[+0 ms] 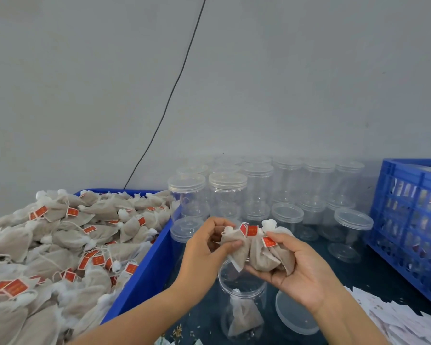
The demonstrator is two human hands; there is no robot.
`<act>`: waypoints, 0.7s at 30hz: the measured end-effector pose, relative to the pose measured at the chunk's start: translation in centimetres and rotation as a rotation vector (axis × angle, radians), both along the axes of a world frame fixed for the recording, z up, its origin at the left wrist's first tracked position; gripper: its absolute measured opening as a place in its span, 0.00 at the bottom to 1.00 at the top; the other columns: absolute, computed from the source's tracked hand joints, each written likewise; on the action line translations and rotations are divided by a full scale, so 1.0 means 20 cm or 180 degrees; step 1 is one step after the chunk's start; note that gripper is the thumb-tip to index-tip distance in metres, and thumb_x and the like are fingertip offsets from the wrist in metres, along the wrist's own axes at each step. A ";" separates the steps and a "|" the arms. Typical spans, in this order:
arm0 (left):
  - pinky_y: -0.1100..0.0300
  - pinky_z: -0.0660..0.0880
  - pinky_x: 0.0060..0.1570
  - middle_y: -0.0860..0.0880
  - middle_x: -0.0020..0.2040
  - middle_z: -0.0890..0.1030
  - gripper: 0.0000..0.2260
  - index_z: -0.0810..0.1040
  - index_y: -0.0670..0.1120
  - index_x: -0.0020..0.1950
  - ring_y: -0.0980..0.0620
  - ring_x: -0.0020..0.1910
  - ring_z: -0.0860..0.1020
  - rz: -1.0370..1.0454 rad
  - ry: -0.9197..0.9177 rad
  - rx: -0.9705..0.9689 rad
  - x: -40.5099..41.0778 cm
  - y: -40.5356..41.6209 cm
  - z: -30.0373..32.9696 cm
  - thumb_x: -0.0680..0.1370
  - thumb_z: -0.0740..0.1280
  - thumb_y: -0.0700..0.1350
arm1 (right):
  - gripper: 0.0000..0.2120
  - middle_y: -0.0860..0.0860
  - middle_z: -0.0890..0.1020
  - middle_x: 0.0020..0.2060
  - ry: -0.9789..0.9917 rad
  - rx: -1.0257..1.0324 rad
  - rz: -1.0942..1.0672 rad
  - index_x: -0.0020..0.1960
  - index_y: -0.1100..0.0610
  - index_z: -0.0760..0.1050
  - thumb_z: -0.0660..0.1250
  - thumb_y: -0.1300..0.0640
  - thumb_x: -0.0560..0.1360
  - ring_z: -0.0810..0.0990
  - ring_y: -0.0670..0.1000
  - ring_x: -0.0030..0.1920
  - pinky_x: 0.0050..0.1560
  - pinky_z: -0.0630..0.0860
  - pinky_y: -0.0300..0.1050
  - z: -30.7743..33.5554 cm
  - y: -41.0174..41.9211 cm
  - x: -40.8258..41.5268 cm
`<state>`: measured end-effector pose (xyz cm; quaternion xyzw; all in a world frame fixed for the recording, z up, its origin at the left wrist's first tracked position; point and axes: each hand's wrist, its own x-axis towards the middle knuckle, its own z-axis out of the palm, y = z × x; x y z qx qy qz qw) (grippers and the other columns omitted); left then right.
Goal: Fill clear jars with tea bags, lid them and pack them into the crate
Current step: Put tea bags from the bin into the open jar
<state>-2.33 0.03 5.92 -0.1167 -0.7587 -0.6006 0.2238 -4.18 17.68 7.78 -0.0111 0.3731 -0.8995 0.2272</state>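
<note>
An open clear jar (243, 307) stands on the dark table near me with a tea bag lying inside it. Its loose lid (292, 316) lies flat to the right of it. Above the jar, my right hand (296, 275) cups a small bunch of tea bags (264, 255) with red tags. My left hand (204, 247) pinches one bag at the left of that bunch. A blue bin (144, 267) heaped with more tea bags (47, 247) fills the left side. The blue slatted crate (408, 220) stands at the right.
Several empty lidded clear jars (259, 192) stand in rows at the back against the grey wall. A black cable (174, 88) runs down the wall. White paper slips (403, 322) lie at the lower right, and small crumbs dot the table by the jar.
</note>
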 end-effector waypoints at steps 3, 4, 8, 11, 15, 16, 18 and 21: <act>0.63 0.78 0.47 0.58 0.46 0.82 0.10 0.75 0.51 0.51 0.58 0.47 0.81 0.0160 0.0121 0.0109 0.01 -0.01 0.01 0.72 0.72 0.48 | 0.18 0.66 0.83 0.47 0.0050 -0.0189 -0.0279 0.56 0.63 0.74 0.69 0.67 0.66 0.83 0.65 0.48 0.45 0.77 0.71 0.02 0.04 -0.02; 0.64 0.78 0.47 0.60 0.46 0.81 0.10 0.75 0.51 0.51 0.59 0.47 0.81 0.0225 0.0158 0.0063 0.02 -0.01 0.00 0.72 0.71 0.48 | 0.19 0.66 0.83 0.46 0.0042 -0.0270 -0.0376 0.56 0.62 0.75 0.69 0.67 0.65 0.83 0.65 0.48 0.44 0.77 0.71 0.03 0.05 -0.02; 0.67 0.76 0.47 0.58 0.45 0.80 0.09 0.73 0.53 0.50 0.61 0.47 0.78 0.0332 0.0169 -0.0593 0.03 -0.02 -0.01 0.75 0.71 0.47 | 0.21 0.66 0.83 0.46 0.0116 -0.0487 -0.0560 0.56 0.61 0.75 0.69 0.67 0.64 0.83 0.64 0.48 0.44 0.78 0.69 0.04 0.09 -0.03; 0.68 0.70 0.52 0.61 0.46 0.78 0.05 0.75 0.56 0.48 0.64 0.49 0.74 0.0316 0.0098 -0.1908 0.04 -0.02 -0.02 0.77 0.66 0.55 | 0.21 0.66 0.81 0.48 0.0105 -0.0561 -0.0604 0.56 0.61 0.75 0.69 0.67 0.64 0.83 0.64 0.48 0.44 0.79 0.68 0.05 0.10 -0.03; 0.59 0.63 0.63 0.61 0.50 0.79 0.13 0.80 0.55 0.52 0.63 0.55 0.71 0.0483 0.0273 -0.2579 0.03 -0.01 -0.03 0.81 0.57 0.57 | 0.21 0.66 0.81 0.51 0.0101 -0.0436 -0.0515 0.56 0.62 0.75 0.70 0.68 0.64 0.83 0.65 0.49 0.44 0.78 0.69 0.04 0.09 -0.02; 0.60 0.63 0.64 0.62 0.53 0.78 0.11 0.79 0.56 0.55 0.63 0.57 0.71 0.0488 0.0342 -0.2297 0.03 -0.01 -0.02 0.80 0.59 0.56 | 0.21 0.67 0.81 0.50 0.0112 -0.0380 -0.0481 0.57 0.62 0.75 0.70 0.68 0.64 0.83 0.65 0.49 0.45 0.78 0.69 0.04 0.08 -0.02; 0.64 0.65 0.63 0.63 0.56 0.77 0.12 0.75 0.58 0.59 0.64 0.59 0.71 0.0386 0.0382 -0.1698 0.03 0.01 -0.01 0.78 0.61 0.58 | 0.20 0.66 0.82 0.48 0.0159 -0.0282 -0.0384 0.58 0.62 0.74 0.69 0.68 0.67 0.83 0.65 0.50 0.46 0.78 0.69 0.04 0.07 -0.01; 0.68 0.68 0.60 0.61 0.56 0.77 0.18 0.75 0.60 0.60 0.64 0.58 0.73 0.0077 0.0186 -0.1053 0.05 0.04 0.02 0.72 0.64 0.62 | 0.17 0.67 0.82 0.49 0.0264 -0.0173 -0.0084 0.59 0.64 0.73 0.67 0.66 0.70 0.83 0.64 0.50 0.47 0.78 0.68 0.03 0.03 0.02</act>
